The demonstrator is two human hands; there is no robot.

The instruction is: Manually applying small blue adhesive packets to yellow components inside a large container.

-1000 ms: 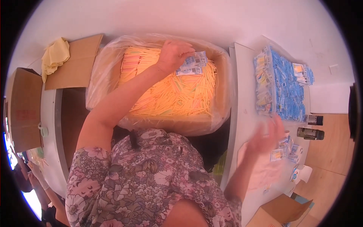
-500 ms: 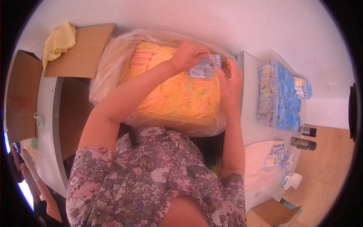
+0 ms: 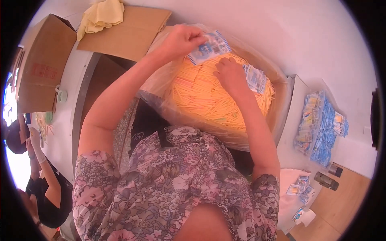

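1. One blue-edged packet (image 3: 210,47) is pinched by the left hand (image 3: 183,37), up over the far left part of the carton (image 3: 278,98). Its contents can't really be made out.
2. The right hand (image 3: 232,75) is held curled over the loose yellow sticks (image 3: 197,89); can't tell if any are gripped.
3. Progress, roughly: loads of stacked packets (image 3: 325,131) are already sitting in the clear tub (image 3: 306,125) at right, with a few loose packets (image 3: 301,187) parked on a pink cloth (image 3: 288,179). Plenty of sticks are left, so probably nowhere near done.
4. Some sticks are covered by a second packet (image 3: 256,79), just beside the right wrist.
5. The carton is edged with bunched clear liner (image 3: 159,91); the left side is crowded by a cardboard sheet (image 3: 126,36) and yellow cloth (image 3: 102,17).
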